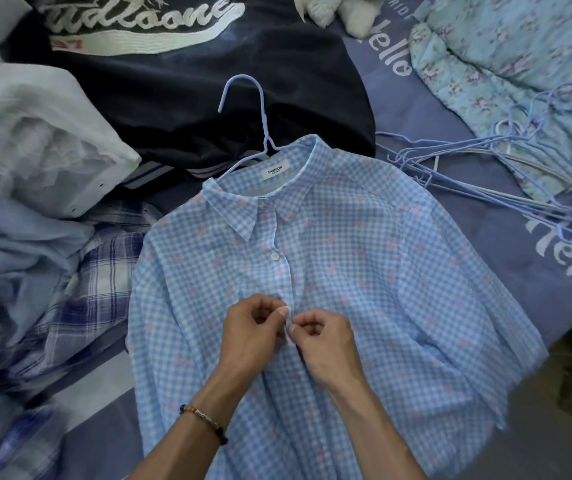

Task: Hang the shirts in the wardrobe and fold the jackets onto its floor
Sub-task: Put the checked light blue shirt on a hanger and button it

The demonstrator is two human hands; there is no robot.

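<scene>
A light blue gingham shirt (364,271) with small pink marks lies flat on the bed, front side up. A blue wire hanger (260,109) sits inside its collar, hook pointing away from me. My left hand (253,334) and my right hand (326,344) meet at the shirt's button placket, each pinching the fabric edge below the top fastened button. A dark navy jacket (208,81) with white lettering lies behind the shirt.
A pile of blue wire hangers (485,168) lies at the right on the purple-blue bedsheet (468,237). White and pale blue garments (35,133) and a plaid shirt (97,271) are heaped at the left. A floral quilt (519,64) lies at the back right.
</scene>
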